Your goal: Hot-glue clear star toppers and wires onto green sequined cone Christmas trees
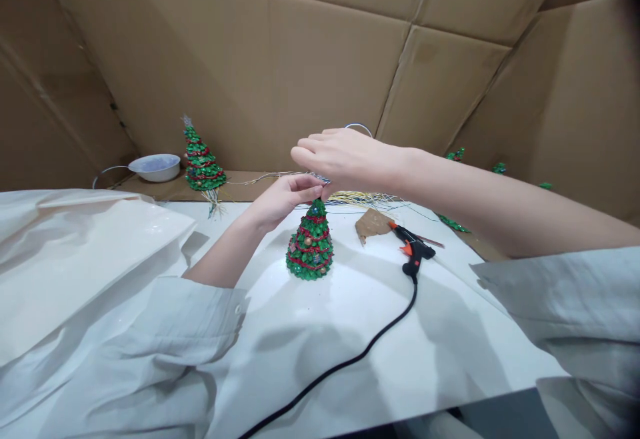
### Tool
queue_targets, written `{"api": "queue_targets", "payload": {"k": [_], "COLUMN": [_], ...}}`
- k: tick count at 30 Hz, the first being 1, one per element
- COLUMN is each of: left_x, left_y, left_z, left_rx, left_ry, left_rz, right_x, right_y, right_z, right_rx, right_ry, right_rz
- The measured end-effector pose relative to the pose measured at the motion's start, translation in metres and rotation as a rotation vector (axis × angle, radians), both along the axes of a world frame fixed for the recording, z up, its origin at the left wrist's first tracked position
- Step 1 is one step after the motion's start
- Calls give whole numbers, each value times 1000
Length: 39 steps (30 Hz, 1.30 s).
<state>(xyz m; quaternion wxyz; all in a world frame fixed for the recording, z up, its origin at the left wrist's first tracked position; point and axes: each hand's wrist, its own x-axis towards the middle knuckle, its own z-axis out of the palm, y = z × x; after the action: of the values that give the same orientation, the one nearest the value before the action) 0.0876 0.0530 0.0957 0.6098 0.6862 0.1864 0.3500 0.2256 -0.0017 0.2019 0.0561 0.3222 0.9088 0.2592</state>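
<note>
A miniature Christmas tree (310, 245), green with red garland and small baubles, stands upright on the white table (320, 319). Right above its tip, my left hand (287, 200) is closed in a pinch, with thin bluish wire showing at its fingertips. My right hand (345, 155) reaches across from the right, back upward, its fingers bent and closed at the same spot. A thin wire loop (359, 127) shows behind it. The fingers hide the tree's very tip, so I cannot tell whether they touch it.
A black and orange glue gun (413, 245) lies on the right beside a brown scrap (373, 224), its cord running toward me. Behind are loose wires (365, 197), another tree (203, 159) and a white bowl (156, 167). White sheeting (75, 259) covers the left; cardboard (325, 59) walls the back.
</note>
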Motion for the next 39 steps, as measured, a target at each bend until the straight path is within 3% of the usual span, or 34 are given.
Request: {"api": "queue_targets", "payload": {"k": [6,12,15,20,22,26,29,32,35,39], "left_x": [-1,-3,-3,0,1,-1,-4,-3,3,9], "left_y": [-6,-2,-5,-20,-22,-14,-8,-11,-22,-24], "left_z": [5,3,5,10,12,10,7,8,10,5], "left_rx": [-55,-37,51,233,283,274,254,271,267,139], "left_ry": [29,97,125,75,56,82,136,127,46,-20], "left_rz": [-46,-63,-66,-49,-5,78,49,-2,32,27], "right_x": [8,3,-7,-22,-24,-24,-24,-24,-25,-24], "right_y": [3,12,14,16,19,22,17,9,5,2], "right_z": [8,22,26,35,40,50,54,54,52,48], "right_rx": [-206,-431,-427,-93,-13,-104,-206,-192,-169,-167], "right_ry": [380,1052,1315,1275,1245,1418,1553,1611,1668,1785], "right_rz": [-33,159,145,-160,-216,-99,5,34,54,152]}}
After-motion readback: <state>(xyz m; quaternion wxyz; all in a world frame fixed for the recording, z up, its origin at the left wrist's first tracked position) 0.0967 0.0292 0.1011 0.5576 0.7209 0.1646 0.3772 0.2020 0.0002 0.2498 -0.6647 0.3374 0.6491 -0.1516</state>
